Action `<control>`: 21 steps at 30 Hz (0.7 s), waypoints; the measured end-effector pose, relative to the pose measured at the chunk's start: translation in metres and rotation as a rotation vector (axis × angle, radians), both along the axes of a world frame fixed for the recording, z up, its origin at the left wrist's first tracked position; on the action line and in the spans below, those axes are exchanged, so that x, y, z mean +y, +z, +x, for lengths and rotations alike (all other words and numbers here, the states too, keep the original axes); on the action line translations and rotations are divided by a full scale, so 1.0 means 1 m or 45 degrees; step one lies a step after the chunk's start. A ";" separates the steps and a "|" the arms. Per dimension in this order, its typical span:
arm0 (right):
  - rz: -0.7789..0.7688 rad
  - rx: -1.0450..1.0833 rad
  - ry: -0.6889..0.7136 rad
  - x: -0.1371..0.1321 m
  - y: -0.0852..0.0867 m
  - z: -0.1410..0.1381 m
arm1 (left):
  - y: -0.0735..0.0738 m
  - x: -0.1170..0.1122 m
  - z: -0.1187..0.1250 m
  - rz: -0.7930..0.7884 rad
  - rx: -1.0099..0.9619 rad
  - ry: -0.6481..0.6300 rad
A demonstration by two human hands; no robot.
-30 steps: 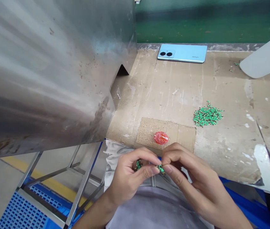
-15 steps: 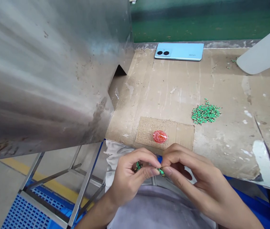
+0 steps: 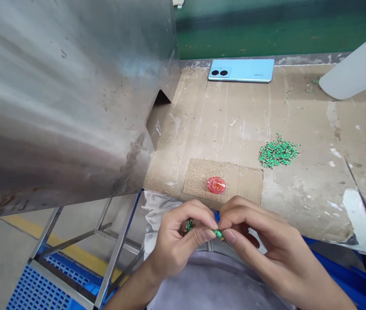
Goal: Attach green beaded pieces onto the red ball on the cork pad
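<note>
My left hand point(image 3: 179, 241) and my right hand point(image 3: 260, 239) meet fingertip to fingertip just below the table's near edge, over my lap. Both pinch a tiny green part point(image 3: 218, 233) between thumb and forefinger. More small green pieces point(image 3: 188, 225) sit cupped in my left palm. A small red round piece point(image 3: 217, 185) lies on a cork-like mat point(image 3: 244, 181) just beyond my fingers. A pile of green parts point(image 3: 278, 153) lies further right on the table.
A large steel hopper point(image 3: 66, 94) fills the left side, on a metal frame point(image 3: 111, 254) over a blue crate point(image 3: 37, 288). A light blue phone point(image 3: 241, 70) lies at the table's far edge. A white object point(image 3: 357, 69) juts in at the upper right. The cardboard-covered table point(image 3: 305, 202) is worn.
My hands have stayed together on the green part, with only small finger movements. The view has shifted slightly.
</note>
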State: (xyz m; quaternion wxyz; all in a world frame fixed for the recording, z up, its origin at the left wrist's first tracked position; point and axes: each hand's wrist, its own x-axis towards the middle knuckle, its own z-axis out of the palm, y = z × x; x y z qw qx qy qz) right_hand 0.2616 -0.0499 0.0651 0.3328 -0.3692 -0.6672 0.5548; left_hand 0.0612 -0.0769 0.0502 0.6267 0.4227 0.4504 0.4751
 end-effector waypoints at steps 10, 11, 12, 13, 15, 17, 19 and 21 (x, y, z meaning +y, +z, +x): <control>-0.033 0.004 -0.002 -0.002 0.000 -0.002 | -0.007 0.003 -0.001 0.311 -0.001 -0.049; -0.029 0.007 -0.006 -0.001 0.000 -0.002 | -0.007 0.003 -0.001 0.323 0.001 -0.046; -0.024 0.010 -0.011 -0.001 0.001 -0.003 | -0.007 0.003 0.000 0.335 0.005 -0.044; -0.018 0.010 -0.013 -0.001 0.001 -0.003 | -0.007 0.003 0.000 0.349 0.012 -0.040; -0.011 0.007 -0.011 -0.001 0.002 -0.002 | -0.007 0.003 0.001 0.378 0.036 -0.029; 0.000 0.009 -0.006 -0.001 0.003 -0.001 | -0.007 0.003 0.001 0.414 0.076 -0.026; 0.010 0.014 0.006 -0.002 0.004 0.000 | -0.006 0.004 0.000 0.466 0.126 -0.031; 0.021 0.022 0.020 -0.002 0.004 0.000 | -0.006 0.003 0.000 0.538 0.176 -0.027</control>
